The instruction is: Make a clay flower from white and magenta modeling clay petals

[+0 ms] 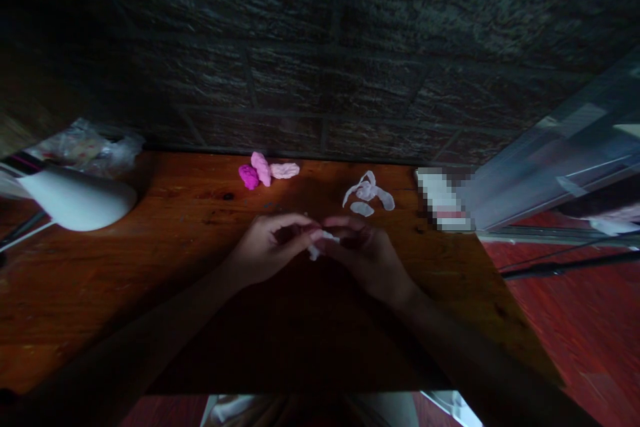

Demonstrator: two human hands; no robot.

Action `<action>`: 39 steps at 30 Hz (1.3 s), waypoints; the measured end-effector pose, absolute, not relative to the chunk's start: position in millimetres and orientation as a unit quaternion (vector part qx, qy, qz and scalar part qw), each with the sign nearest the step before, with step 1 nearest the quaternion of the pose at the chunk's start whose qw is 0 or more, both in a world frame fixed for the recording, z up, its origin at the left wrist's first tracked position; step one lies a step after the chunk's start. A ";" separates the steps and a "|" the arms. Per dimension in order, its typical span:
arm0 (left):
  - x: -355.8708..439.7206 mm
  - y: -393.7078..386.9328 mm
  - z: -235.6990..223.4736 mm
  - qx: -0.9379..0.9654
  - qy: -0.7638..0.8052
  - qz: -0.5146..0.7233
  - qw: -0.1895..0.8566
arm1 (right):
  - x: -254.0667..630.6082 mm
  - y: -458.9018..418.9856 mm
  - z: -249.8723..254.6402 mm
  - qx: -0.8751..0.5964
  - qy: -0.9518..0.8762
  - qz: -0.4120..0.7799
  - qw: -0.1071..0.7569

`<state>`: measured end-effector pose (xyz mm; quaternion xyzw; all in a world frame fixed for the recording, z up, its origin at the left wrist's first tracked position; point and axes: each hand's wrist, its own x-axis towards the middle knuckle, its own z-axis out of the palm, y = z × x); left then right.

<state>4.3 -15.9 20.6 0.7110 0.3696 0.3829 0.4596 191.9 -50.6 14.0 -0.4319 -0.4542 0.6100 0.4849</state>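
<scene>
Above the middle of the wooden table, my left hand (275, 243) and my right hand (371, 257) meet fingertip to fingertip. Both pinch one small, crumpled white piece (330, 236); part of it hangs below the fingers, and its material cannot be told. Just beyond my right hand lie several thin white pieces (367, 190), one curled into a loop and a flat oval one (362, 209) apart from it. Farther left rest a magenta lump (249, 177), a pink lump (261, 168) and a pale pink lump (285, 171), soft and wrinkled, touching or close together.
A dark stone-like wall (300, 80) closes off the back of the wooden table (180, 213). At left stand a white cone-shaped object (80, 197) with a cable and a clear plastic bag (115, 150). A blurred-out white object (445, 200) lies right, beside a glass panel (545, 147).
</scene>
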 end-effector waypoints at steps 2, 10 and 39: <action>6.5 -15.8 19.0 0.716 0.355 0.368 0.475 | 189.9 -51.9 10.8 -0.437 -0.462 0.615 0.467; 5.7 -12.5 12.7 0.679 0.354 0.362 0.532 | 190.4 -50.0 13.9 -0.457 -0.413 0.638 0.462; 12.0 -16.0 13.5 0.684 0.363 0.371 0.513 | 193.1 -48.1 7.2 -0.434 -0.444 0.637 0.456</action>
